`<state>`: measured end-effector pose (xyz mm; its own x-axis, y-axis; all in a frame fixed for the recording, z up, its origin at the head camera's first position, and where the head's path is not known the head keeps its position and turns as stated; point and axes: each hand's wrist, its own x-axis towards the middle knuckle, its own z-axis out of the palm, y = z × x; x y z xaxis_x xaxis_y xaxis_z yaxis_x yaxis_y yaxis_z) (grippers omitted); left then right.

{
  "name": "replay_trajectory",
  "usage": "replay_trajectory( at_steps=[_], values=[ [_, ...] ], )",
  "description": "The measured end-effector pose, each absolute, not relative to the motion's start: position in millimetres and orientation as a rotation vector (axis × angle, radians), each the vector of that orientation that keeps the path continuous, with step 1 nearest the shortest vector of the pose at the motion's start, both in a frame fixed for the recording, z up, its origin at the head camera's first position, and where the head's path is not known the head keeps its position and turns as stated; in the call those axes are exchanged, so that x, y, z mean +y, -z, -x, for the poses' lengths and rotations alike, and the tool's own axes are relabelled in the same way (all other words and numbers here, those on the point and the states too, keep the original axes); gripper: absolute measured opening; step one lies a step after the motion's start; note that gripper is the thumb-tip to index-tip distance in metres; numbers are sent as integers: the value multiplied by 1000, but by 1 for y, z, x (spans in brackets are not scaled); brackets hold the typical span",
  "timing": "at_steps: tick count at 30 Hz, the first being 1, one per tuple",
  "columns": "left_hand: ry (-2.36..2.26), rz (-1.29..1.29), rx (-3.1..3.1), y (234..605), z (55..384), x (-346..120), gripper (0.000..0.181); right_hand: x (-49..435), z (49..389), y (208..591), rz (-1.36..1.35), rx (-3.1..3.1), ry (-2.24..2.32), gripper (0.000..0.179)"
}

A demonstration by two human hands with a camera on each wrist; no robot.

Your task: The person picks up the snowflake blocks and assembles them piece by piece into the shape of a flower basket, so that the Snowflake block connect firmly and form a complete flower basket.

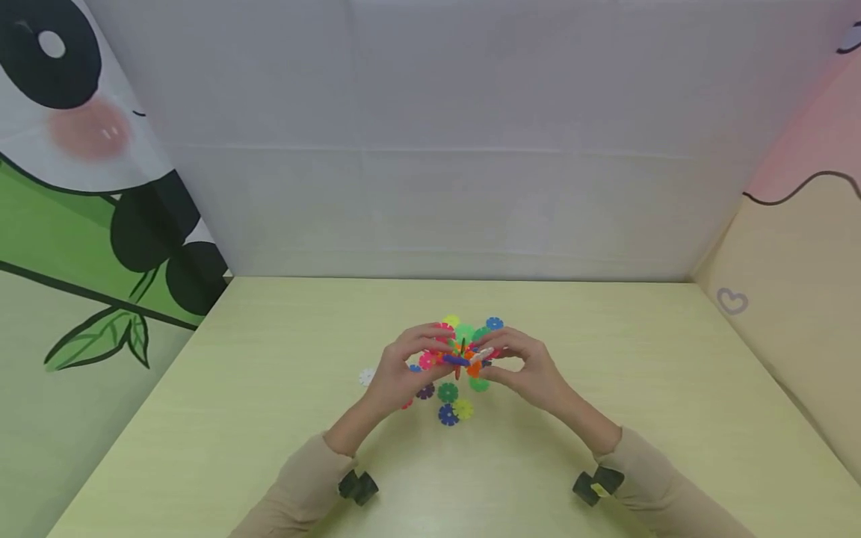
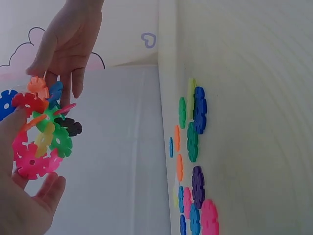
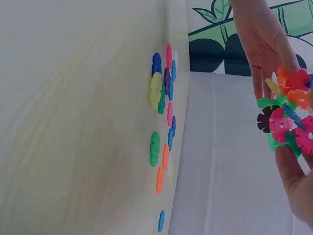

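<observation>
A cluster of interlocking snowflake discs (image 2: 46, 127) in many colours is held above the table between both hands. My left hand (image 1: 397, 373) grips its left side, the thumb on a red disc (image 2: 28, 102) in the left wrist view and other fingers below a pink disc (image 2: 32, 162). My right hand (image 1: 534, 368) holds the right side between thumb and fingers. In the right wrist view the cluster's pink disc (image 3: 280, 125) and black disc (image 3: 264, 120) face the camera. Parts of the cluster are hidden by the fingers.
Loose snowflake discs lie flat on the pale table beneath the hands, among them a dark green one (image 1: 447, 392), a dark blue one (image 1: 448, 415) and a white one (image 1: 366, 376). A light grey wall (image 1: 457, 209) stands behind, with printed panels on both sides.
</observation>
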<state>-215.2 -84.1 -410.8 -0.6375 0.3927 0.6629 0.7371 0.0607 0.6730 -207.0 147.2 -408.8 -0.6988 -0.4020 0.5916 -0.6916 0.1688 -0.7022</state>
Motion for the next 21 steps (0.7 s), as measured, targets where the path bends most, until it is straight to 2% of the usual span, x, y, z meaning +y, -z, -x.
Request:
replay_trajectory(
  at_steps=[5, 9, 13, 17, 21],
  values=[
    [1744, 1091, -2025, 408, 214, -82, 26, 149, 208, 410, -1103, -2162, -1242, 57],
    [1880, 1043, -2052, 407, 212, -78, 23, 148, 211, 410, -1118, -2075, -1087, 52],
    [1826, 970, -2162, 404, 208, -77, 25, 149, 212, 409, -1152, -2058, -1105, 47],
    [1753, 899, -2306, 398, 203, -77, 41, 151, 209, 410, -1097, -2150, -1333, 49],
    [1886, 876, -2330, 396, 201, -76, 59, 148, 205, 408, -956, -2235, -1604, 54]
  ],
)
